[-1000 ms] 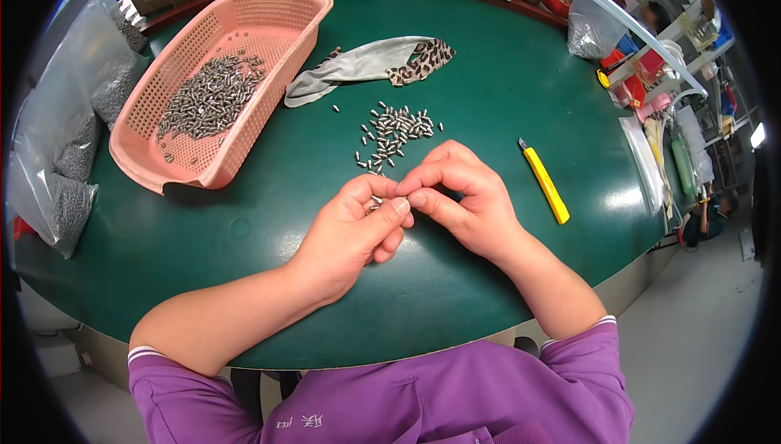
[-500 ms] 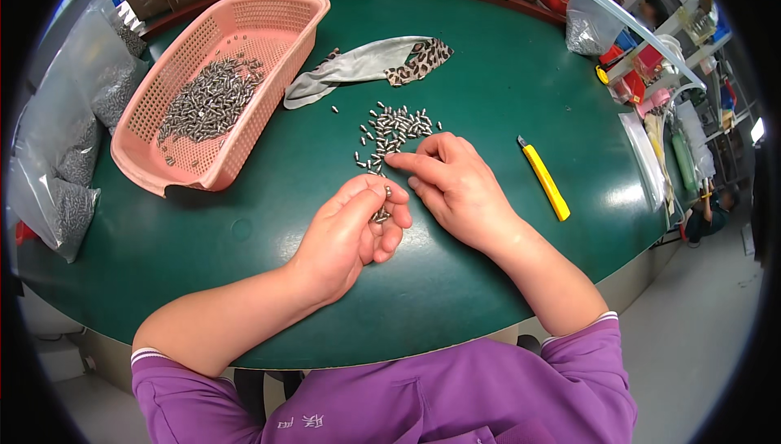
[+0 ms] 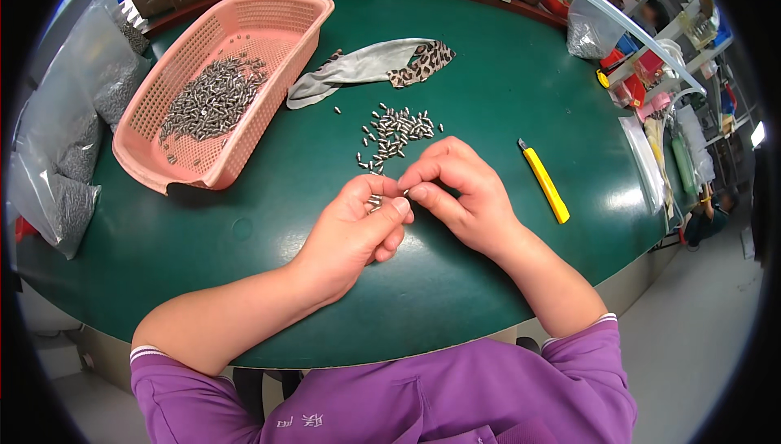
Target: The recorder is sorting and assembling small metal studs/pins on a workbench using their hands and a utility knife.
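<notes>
The left hand (image 3: 354,224), fingers curled, holds a few shiny metal pieces (image 3: 374,201) in its hollow. The right hand (image 3: 464,192) meets it at the tips, thumb and forefinger pinched on a tiny bit of metal (image 3: 406,193), its shape too small to tell. Just beyond the hands, a loose pile (image 3: 397,128) of smooth, stubby metal pieces lies on the table (image 3: 455,297), a glossy dark green sheet with a curved edge. Behind the pile is a limp grey cloth (image 3: 358,68) with a leopard-print end; to its right, a slim yellow plastic cutter (image 3: 545,185). Leftward sits a pink basket (image 3: 272,106) of perforated plastic, heaped with similar pieces. Farther left, clear, creased plastic bags (image 3: 77,147) bulge with small grey parts.
</notes>
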`<move>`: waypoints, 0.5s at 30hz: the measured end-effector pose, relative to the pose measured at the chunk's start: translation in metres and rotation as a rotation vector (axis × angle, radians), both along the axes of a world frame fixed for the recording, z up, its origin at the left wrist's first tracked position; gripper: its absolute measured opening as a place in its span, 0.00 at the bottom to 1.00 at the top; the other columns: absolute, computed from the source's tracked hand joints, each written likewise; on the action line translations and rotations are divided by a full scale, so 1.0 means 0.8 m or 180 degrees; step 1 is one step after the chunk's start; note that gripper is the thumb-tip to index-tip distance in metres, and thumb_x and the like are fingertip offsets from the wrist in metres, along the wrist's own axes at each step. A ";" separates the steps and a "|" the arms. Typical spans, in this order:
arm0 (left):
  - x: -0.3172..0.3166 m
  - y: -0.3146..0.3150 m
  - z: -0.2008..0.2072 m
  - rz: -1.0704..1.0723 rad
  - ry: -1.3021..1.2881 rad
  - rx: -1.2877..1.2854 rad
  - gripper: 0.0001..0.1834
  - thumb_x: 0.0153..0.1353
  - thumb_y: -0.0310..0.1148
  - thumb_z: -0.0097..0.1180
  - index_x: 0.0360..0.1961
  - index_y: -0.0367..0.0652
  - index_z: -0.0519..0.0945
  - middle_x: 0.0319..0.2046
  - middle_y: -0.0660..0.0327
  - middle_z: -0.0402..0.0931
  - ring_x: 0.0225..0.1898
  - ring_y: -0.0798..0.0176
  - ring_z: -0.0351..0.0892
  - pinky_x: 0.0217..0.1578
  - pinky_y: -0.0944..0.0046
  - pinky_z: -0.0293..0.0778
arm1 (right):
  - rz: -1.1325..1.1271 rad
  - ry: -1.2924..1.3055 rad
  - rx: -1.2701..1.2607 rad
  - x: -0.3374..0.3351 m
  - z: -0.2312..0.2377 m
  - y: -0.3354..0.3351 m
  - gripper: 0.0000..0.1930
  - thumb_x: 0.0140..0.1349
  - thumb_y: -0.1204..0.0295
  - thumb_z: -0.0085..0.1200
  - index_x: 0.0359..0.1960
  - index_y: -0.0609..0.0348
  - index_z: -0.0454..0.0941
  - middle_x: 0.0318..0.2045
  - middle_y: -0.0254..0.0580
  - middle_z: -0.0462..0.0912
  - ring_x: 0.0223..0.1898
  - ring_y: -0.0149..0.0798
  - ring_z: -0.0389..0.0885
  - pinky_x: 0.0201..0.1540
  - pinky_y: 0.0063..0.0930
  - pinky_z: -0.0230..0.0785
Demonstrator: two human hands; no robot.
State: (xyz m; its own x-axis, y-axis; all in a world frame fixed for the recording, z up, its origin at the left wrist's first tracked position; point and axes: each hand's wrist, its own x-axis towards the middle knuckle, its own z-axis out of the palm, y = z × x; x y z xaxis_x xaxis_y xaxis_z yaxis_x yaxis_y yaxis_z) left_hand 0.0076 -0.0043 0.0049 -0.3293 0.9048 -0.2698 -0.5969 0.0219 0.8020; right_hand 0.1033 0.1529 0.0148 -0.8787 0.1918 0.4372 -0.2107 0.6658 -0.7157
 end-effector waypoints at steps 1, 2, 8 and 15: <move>0.000 0.000 0.001 -0.0057 0.0056 0.0005 0.11 0.66 0.34 0.48 0.45 0.41 0.66 0.32 0.64 0.72 0.24 0.76 0.65 0.22 0.76 0.61 | 0.0128 0.0086 0.0051 0.001 0.001 -0.002 0.05 0.54 0.77 0.58 0.33 0.56 0.80 0.30 0.35 0.76 0.35 0.35 0.75 0.37 0.27 0.69; 0.000 0.000 0.000 -0.0058 0.0054 0.0006 0.11 0.66 0.34 0.48 0.45 0.41 0.66 0.32 0.64 0.72 0.24 0.76 0.65 0.22 0.76 0.61 | 0.0142 -0.0002 -0.0019 0.002 0.005 -0.005 0.06 0.55 0.78 0.57 0.34 0.56 0.81 0.30 0.35 0.76 0.36 0.35 0.75 0.38 0.27 0.70; -0.004 -0.001 -0.005 -0.0088 -0.0114 0.0174 0.09 0.68 0.36 0.44 0.43 0.43 0.67 0.31 0.64 0.71 0.24 0.75 0.65 0.22 0.75 0.60 | -0.0292 -0.0056 0.0001 0.000 0.000 0.001 0.09 0.57 0.80 0.53 0.38 0.56 0.81 0.33 0.36 0.76 0.36 0.34 0.75 0.37 0.25 0.70; -0.005 -0.003 -0.001 -0.0113 -0.0266 0.0200 0.12 0.70 0.38 0.37 0.42 0.43 0.69 0.32 0.62 0.71 0.24 0.72 0.65 0.24 0.73 0.60 | -0.0574 -0.0448 0.0487 -0.002 -0.011 0.009 0.16 0.56 0.82 0.51 0.46 0.54 0.78 0.36 0.39 0.74 0.38 0.38 0.74 0.40 0.27 0.69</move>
State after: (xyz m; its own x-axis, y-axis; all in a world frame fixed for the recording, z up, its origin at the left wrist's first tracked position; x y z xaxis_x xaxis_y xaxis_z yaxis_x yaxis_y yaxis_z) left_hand 0.0039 -0.0064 0.0045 -0.2754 0.9316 -0.2373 -0.6615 -0.0045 0.7500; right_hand 0.1016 0.1597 0.0057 -0.8905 0.2917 0.3491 0.0153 0.7861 -0.6179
